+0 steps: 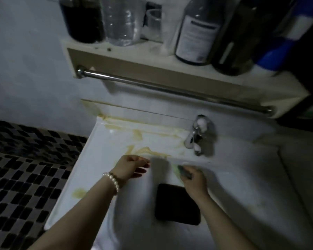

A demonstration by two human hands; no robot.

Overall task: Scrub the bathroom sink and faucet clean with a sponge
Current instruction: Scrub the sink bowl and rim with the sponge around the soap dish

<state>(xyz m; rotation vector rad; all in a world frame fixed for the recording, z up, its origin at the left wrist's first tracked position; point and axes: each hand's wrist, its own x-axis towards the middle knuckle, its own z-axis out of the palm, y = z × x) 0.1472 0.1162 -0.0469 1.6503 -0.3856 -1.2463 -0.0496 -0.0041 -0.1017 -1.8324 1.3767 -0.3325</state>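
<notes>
A white sink (101, 152) fills the middle of the view, with yellowish smears along its back ledge and left side. The chrome faucet (197, 136) stands at the back right, flecked with white foam. My right hand (193, 181) grips a green and yellow sponge (179, 170) against the basin's back rim, just below and left of the faucet. My left hand (132, 166), with a pearl bracelet on the wrist, hovers over the left rim with fingers loosely curled, holding nothing. A dark rectangular object (177, 204) lies in the basin under my right wrist.
A shelf (152, 56) above the sink carries several bottles and jars, and a metal towel bar (170, 91) runs beneath it. A black-and-grey mosaic tile surface (25, 168) lies to the left. A blue item (285, 33) hangs at the top right.
</notes>
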